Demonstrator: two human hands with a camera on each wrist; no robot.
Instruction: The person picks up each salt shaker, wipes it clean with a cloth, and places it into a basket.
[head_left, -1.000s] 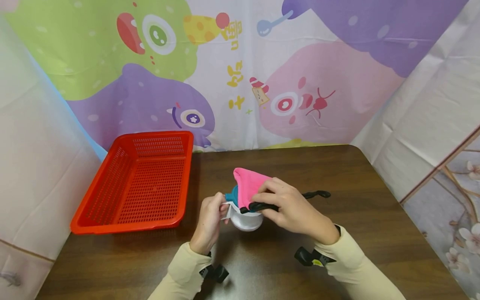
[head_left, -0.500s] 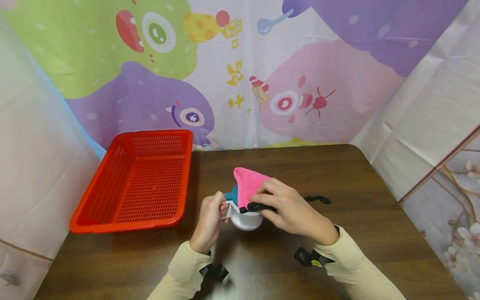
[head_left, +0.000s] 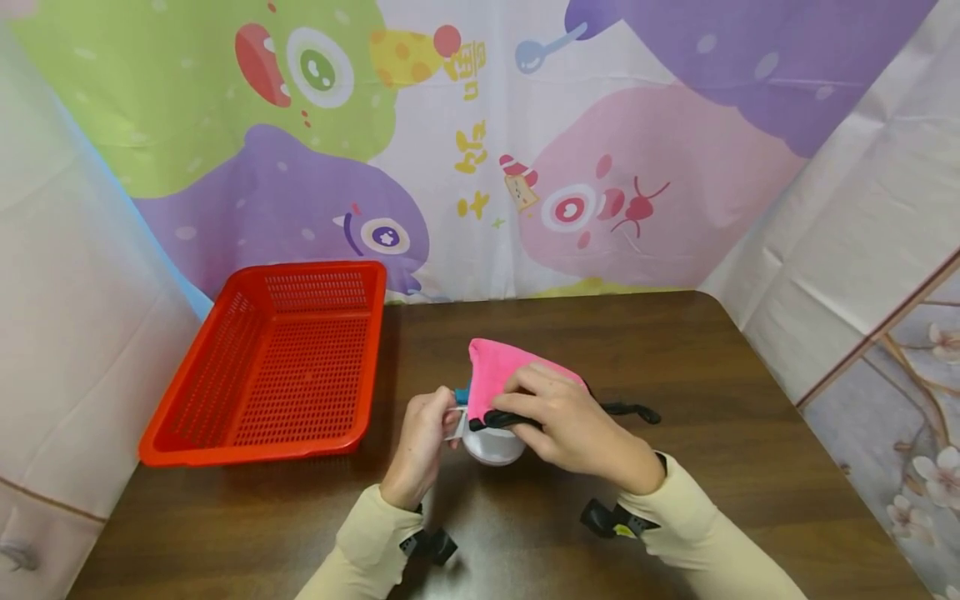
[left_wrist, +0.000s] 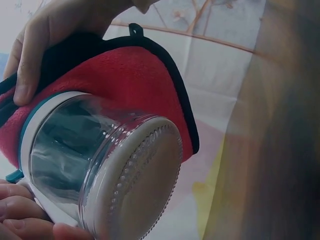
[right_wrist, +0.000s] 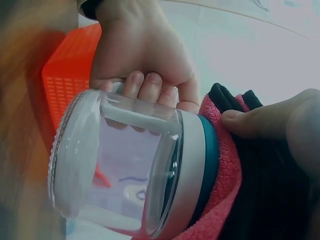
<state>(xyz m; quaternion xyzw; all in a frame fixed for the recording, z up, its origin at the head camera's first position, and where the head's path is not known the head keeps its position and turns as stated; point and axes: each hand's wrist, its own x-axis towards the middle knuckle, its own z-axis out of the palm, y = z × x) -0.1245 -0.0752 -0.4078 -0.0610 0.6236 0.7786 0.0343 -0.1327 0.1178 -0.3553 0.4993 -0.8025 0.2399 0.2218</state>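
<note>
One clear, round glass jar [head_left: 493,450] is held off the dark brown wooden table [head_left: 652,342], its base turned toward the tabletop and its flat teal lid [right_wrist: 209,162] uppermost, so its long axis runs roughly upright; the exact tilt is hard to tell. On the jar's left, the left hand [head_left: 420,442] has its fingers curled round the white plastic handle [left_wrist: 50,206]. From the jar's right, the right hand [head_left: 566,418] pinches a fluffy pink cloth with black edging [head_left: 501,367], which lies against the lid and trails off to the jar's right. The key relation, by judgement, is cloth to lid: they touch, with the right hand nearer the lid's top and the left at the jar's side. Left of the jar, well apart, stands a red rectangular plastic basket [head_left: 358,442].
</note>
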